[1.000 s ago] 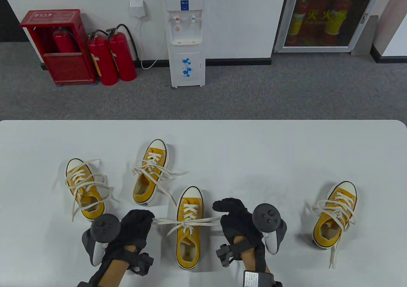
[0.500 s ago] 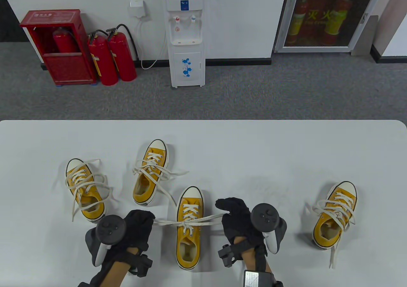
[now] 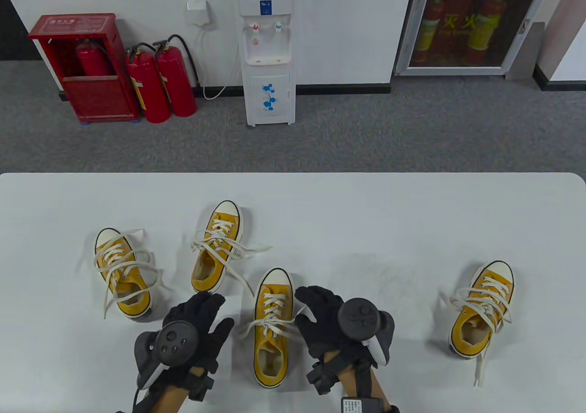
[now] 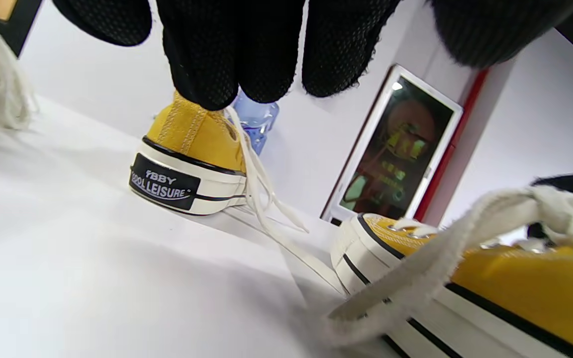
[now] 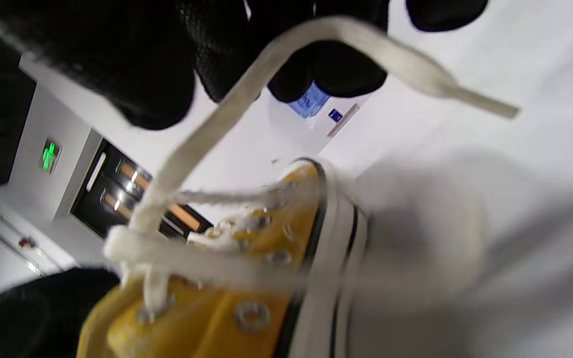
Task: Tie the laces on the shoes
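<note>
A yellow canvas shoe stands toe away from me, between my hands near the table's front edge. Its white laces cross in a first knot over the tongue. My left hand hovers just left of the shoe with fingers spread and holds nothing. The left lace end hangs loose off the shoe's side. My right hand is at the shoe's right side. The right lace rises from the knot to its fingers, which pinch it, and the lace tip sticks out beyond them.
Three more yellow shoes with loose laces stand on the white table: one at far left, one behind the middle shoe, one at right. A long lace from the second one trails toward the middle shoe.
Both hands were pulling the lace ends taut sideways. They have moved in toward the shoe; the left hand has let go of its end and spread its fingers, and the laces have gone slack.
</note>
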Action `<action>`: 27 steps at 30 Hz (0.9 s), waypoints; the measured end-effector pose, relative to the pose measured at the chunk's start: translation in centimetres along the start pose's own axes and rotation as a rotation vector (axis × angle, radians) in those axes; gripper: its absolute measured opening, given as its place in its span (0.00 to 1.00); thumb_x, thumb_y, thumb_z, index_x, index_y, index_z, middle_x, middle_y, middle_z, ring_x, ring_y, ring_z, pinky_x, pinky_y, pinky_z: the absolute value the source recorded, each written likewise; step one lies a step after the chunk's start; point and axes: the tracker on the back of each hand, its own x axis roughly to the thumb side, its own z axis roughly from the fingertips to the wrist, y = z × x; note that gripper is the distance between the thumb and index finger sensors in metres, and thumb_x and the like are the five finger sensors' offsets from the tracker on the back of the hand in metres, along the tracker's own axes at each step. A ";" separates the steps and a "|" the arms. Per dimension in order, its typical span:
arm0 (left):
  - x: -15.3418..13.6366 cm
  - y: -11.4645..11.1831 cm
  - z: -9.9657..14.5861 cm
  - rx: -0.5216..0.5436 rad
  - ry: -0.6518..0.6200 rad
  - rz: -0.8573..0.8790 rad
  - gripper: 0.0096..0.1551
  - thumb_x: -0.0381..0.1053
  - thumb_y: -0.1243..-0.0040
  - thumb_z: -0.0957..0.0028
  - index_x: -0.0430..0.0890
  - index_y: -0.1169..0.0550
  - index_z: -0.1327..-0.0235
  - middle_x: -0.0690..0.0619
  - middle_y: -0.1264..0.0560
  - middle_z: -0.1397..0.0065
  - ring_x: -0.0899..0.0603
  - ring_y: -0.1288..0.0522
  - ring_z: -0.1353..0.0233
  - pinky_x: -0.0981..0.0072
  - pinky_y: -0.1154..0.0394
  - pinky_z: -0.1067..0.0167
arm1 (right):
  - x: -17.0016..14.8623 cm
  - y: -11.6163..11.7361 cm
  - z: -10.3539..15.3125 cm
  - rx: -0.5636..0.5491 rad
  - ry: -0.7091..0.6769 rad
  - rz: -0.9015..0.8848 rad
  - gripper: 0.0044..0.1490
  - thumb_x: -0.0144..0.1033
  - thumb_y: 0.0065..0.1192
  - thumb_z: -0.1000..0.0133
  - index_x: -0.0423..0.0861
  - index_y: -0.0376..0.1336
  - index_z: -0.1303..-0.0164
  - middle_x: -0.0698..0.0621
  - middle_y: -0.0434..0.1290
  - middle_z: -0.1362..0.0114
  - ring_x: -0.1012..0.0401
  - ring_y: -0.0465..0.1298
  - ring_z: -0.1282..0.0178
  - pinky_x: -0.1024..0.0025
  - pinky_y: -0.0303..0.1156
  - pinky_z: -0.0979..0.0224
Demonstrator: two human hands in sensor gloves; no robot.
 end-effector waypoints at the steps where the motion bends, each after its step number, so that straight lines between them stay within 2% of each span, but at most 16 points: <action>1: 0.2 0.1 0.1 -0.005 -0.012 -0.007 0.42 0.73 0.47 0.51 0.54 0.29 0.24 0.44 0.33 0.18 0.32 0.29 0.23 0.24 0.42 0.28 | 0.2 0.4 0.0 0.024 -0.008 0.027 0.43 0.53 0.70 0.50 0.49 0.62 0.25 0.49 0.59 0.20 0.46 0.66 0.23 0.33 0.52 0.24; 8: 0.9 0.2 0.2 -0.042 -0.059 -0.113 0.48 0.76 0.50 0.52 0.57 0.37 0.18 0.45 0.42 0.12 0.29 0.40 0.15 0.20 0.52 0.26 | 1.3 2.5 0.3 0.158 -0.019 0.152 0.57 0.67 0.68 0.54 0.49 0.54 0.19 0.48 0.49 0.16 0.46 0.64 0.23 0.34 0.52 0.24; 13: 0.9 -0.1 0.1 -0.092 -0.058 -0.173 0.50 0.77 0.51 0.52 0.57 0.41 0.16 0.45 0.48 0.10 0.28 0.47 0.12 0.19 0.57 0.26 | 1.7 4.0 0.5 0.247 -0.005 0.232 0.63 0.72 0.67 0.56 0.49 0.51 0.18 0.48 0.43 0.15 0.48 0.65 0.24 0.36 0.53 0.24; 16: 0.8 -0.3 0.1 -0.105 -0.053 -0.175 0.50 0.77 0.51 0.52 0.57 0.42 0.16 0.45 0.49 0.09 0.28 0.48 0.12 0.18 0.58 0.27 | 1.7 5.0 0.7 0.299 0.015 0.284 0.66 0.71 0.68 0.56 0.50 0.44 0.16 0.49 0.38 0.15 0.50 0.65 0.26 0.38 0.55 0.24; 20: 0.8 -0.7 0.0 -0.098 -0.051 -0.179 0.50 0.77 0.51 0.52 0.58 0.42 0.16 0.46 0.50 0.09 0.29 0.48 0.12 0.18 0.58 0.27 | 2.1 6.0 0.9 0.263 0.035 0.318 0.63 0.61 0.70 0.52 0.49 0.40 0.17 0.48 0.35 0.16 0.52 0.67 0.30 0.43 0.59 0.27; 24: 0.8 -1.3 0.0 -0.130 -0.051 -0.194 0.50 0.77 0.51 0.52 0.58 0.43 0.16 0.46 0.50 0.09 0.29 0.49 0.12 0.18 0.59 0.27 | 2.6 6.4 1.1 0.203 0.060 0.335 0.56 0.47 0.68 0.50 0.48 0.41 0.19 0.46 0.36 0.17 0.55 0.72 0.37 0.50 0.66 0.33; 27: 0.9 -1.2 0.0 -0.133 -0.050 -0.194 0.50 0.77 0.51 0.52 0.58 0.43 0.16 0.46 0.51 0.09 0.29 0.49 0.12 0.18 0.59 0.27 | 2.7 6.4 1.2 0.174 0.078 0.349 0.53 0.42 0.67 0.50 0.48 0.42 0.19 0.46 0.38 0.17 0.56 0.74 0.40 0.53 0.70 0.35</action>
